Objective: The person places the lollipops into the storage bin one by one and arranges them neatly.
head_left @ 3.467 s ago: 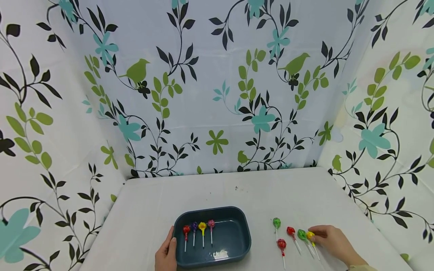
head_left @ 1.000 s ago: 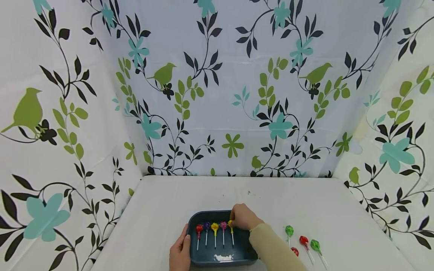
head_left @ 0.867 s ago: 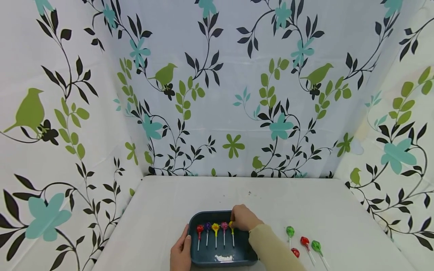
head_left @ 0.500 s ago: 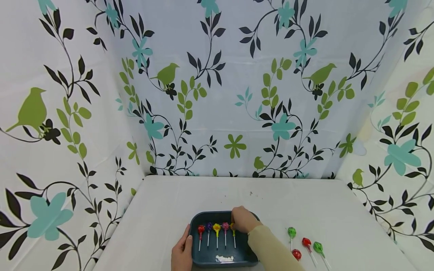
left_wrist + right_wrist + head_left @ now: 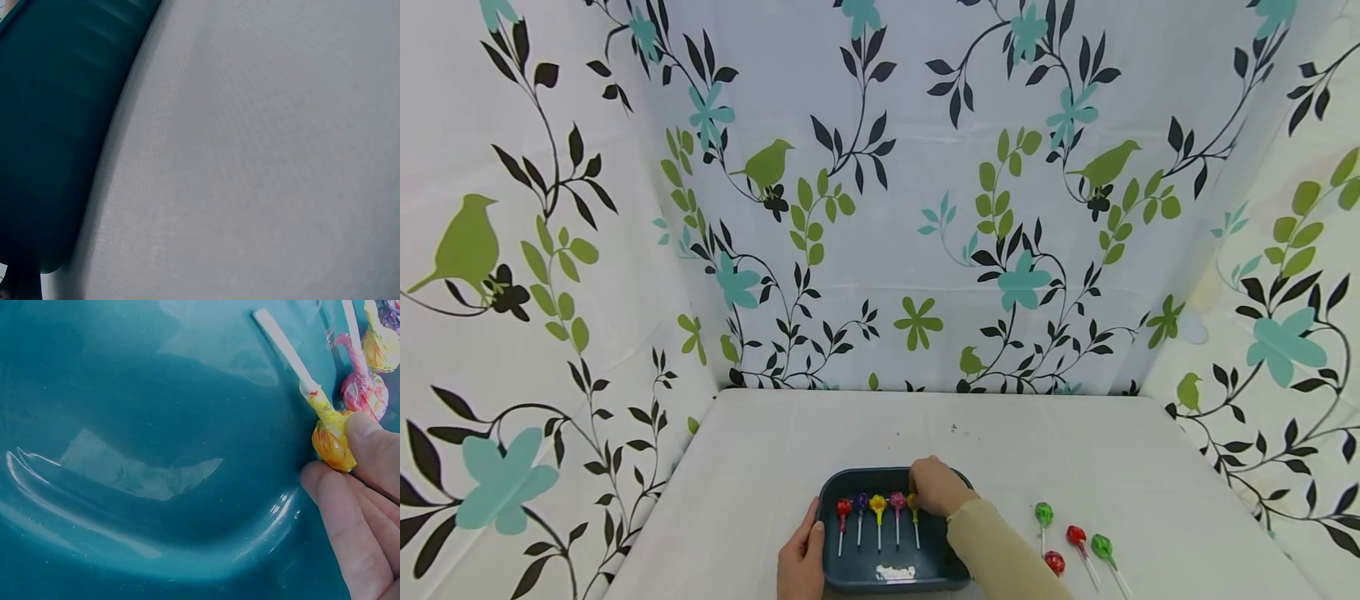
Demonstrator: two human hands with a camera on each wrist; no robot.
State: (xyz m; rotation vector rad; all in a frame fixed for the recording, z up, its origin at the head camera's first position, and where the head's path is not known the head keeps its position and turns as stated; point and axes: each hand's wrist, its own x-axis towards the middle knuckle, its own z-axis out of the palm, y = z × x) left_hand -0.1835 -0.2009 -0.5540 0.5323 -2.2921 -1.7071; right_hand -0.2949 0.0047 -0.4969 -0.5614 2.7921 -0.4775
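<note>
Right hand (image 5: 936,485) pinching yellow lollipop (image 5: 329,447) by wrapped head, inside tray (image 5: 936,554); left hand (image 5: 801,558) gripping tray side, seemingly steadying. Advisable: squaring stick (image 5: 284,344) with pink lollipop (image 5: 367,395) left of right hand, releasing evenly, nudging neither.

glossy plastic tray (image 5: 156,412), crinkled shiny lollipop wrapper (image 5: 334,449), smooth matt stick (image 5: 284,347), cloth backdrop (image 5: 865,250)

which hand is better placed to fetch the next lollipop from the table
Likely the right hand: it is nearer the loose lollipops, though it must first release the yellow lollipop it pinches. The left hand holds the left side of the tray, farther away.
</note>
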